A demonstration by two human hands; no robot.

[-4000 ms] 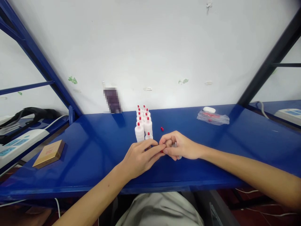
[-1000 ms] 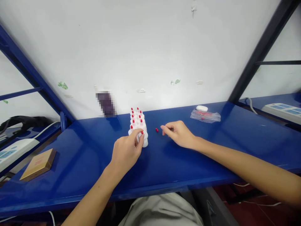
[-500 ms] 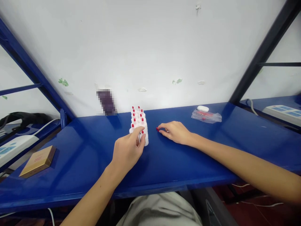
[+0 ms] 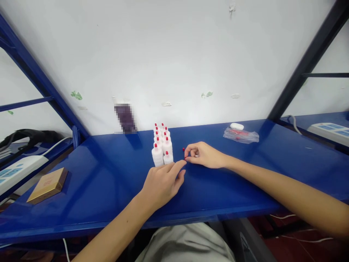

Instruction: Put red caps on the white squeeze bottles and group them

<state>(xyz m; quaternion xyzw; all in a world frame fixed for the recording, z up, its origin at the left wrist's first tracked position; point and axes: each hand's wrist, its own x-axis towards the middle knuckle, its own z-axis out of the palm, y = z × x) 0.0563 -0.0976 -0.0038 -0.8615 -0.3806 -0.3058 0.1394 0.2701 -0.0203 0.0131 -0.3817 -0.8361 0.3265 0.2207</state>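
Head view, left to right: we pass a flat brown box (image 4: 47,185) on the blue table (image 4: 103,174), white squeeze bottles with red caps (image 4: 161,148), our left hand (image 4: 163,182) loose and empty, our right hand (image 4: 203,154) pinching a tiny red cap (image 4: 185,158). A slip could drop it.

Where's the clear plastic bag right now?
The clear plastic bag lies at the far right of the blue shelf, near the wall, just in front of a small white case.
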